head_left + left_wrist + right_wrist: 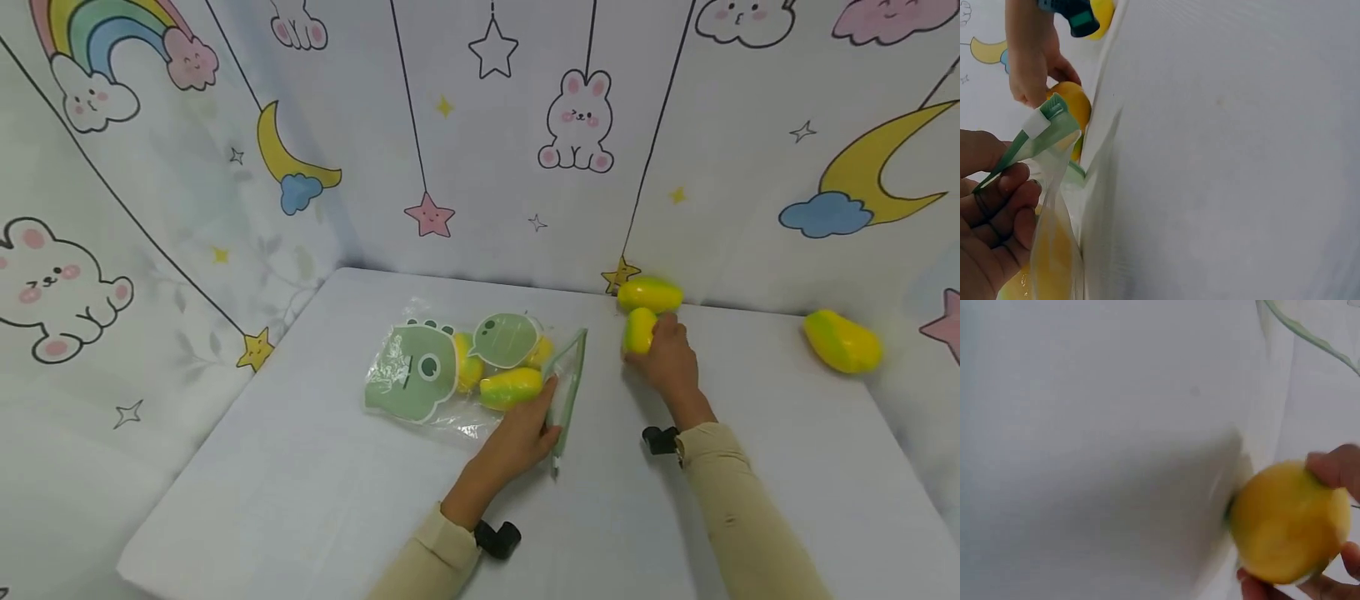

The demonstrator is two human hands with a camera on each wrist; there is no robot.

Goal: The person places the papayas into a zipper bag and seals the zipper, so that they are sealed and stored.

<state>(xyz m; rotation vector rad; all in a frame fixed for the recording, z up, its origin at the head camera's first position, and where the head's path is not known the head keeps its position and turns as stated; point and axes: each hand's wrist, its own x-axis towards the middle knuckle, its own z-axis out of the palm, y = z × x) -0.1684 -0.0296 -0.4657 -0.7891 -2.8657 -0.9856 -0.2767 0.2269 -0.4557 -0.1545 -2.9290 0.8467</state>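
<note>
A clear zip bag (412, 379) printed with a green dinosaur lies on the table, with several yellow-green mangoes inside, one mango (510, 389) near its opening. My left hand (519, 435) holds the bag's green zip edge (1047, 134) between thumb and fingers, and the mouth gapes. To the right of it, my right hand (670, 358) grips another mango (640, 331), seen close and blurred in the right wrist view (1288, 525). Thumb and fingertips lie around that fruit. Behind it sits a further mango (650, 294).
One more mango (843, 342) rests at the table's far right corner. The white table (300, 467) meets a cloth backdrop (495, 150) with rabbits, moons and stars along its back and left. Black wrist cameras (498, 540) sit by both sleeves.
</note>
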